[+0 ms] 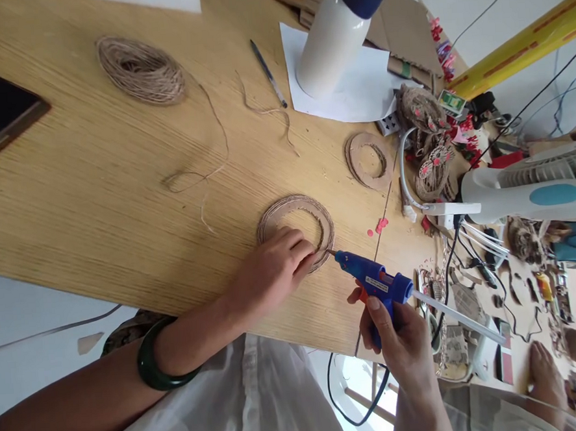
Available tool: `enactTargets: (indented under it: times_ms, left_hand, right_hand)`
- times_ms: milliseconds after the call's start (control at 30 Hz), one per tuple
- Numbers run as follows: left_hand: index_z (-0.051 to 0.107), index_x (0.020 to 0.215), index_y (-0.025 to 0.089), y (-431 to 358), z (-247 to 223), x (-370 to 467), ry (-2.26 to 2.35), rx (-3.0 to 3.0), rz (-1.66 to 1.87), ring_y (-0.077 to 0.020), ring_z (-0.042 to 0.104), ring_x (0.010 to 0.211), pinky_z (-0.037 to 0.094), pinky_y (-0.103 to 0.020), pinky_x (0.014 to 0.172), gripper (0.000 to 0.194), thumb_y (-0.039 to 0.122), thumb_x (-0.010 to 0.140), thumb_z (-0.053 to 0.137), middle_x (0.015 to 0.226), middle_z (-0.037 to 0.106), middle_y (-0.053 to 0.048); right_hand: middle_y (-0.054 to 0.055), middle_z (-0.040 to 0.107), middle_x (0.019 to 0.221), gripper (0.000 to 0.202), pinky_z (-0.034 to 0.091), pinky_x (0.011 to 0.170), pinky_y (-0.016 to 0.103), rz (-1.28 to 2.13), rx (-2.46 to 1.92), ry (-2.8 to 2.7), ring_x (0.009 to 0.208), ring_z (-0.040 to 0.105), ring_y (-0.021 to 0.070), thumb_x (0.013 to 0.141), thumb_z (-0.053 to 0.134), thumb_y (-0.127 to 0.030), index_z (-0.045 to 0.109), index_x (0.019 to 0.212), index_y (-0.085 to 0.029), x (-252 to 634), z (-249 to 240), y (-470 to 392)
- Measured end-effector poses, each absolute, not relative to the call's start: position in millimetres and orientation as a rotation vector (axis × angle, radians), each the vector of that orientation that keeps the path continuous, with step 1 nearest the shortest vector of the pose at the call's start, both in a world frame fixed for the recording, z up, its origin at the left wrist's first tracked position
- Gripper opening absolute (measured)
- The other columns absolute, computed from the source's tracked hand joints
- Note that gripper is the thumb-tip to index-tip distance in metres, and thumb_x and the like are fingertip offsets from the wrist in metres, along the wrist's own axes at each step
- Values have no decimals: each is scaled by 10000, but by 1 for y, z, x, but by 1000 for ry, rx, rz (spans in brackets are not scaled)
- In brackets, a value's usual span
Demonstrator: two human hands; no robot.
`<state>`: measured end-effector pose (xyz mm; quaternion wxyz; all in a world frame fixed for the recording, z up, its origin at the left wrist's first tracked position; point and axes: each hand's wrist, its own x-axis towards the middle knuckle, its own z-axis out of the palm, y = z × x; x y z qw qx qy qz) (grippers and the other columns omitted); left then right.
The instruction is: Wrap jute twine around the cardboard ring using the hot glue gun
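Observation:
My right hand [398, 339] is wrapped round the handle of a blue glue gun [372, 278] with a clear glue stick [460, 314] sticking out of its back. The gun's nozzle meets the lower right edge of a cardboard ring [278, 217] with twine wound round its rim. On that same ring, which lies flat on the table, my left hand [276, 265] is closed, its fingertips pinching the edge close to the nozzle. A dark green bangle [153, 357] circles my left wrist.
Beyond the ring lie a twine coil [140, 72], a pen [268, 73] and a second cardboard ring [368, 162]. A white bottle [333, 40] stands on paper. To the right are a fan [534, 184], cables and clutter. Another person's hand [546, 375] shows at lower right.

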<state>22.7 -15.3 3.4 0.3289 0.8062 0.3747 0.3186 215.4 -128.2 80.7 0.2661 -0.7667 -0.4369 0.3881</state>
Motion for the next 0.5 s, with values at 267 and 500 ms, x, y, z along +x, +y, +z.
enactTargets:
  times_ms: [267,500]
  left_hand:
    - [616,1015,154,-15,0,21,887,2244,735,-228,573,995,506,-373,901,135,213,926,700,998,617,-46]
    - [624,1039,147,-17,0,21,894,2235,719,-225,565,993,516,-372,898,120,185,937,676,1000,593,-47]
  right_hand:
    - [50,714,777,279,413,426,279,843,-2151,-1493,406,481,98,1004,545,-418,678,1007,-173,218,78,-133]
    - [48,692,700,329,347,363,271,782,-2223,-1518,359,423,95,992,547,-450,706,991,-162,218,76,-140]
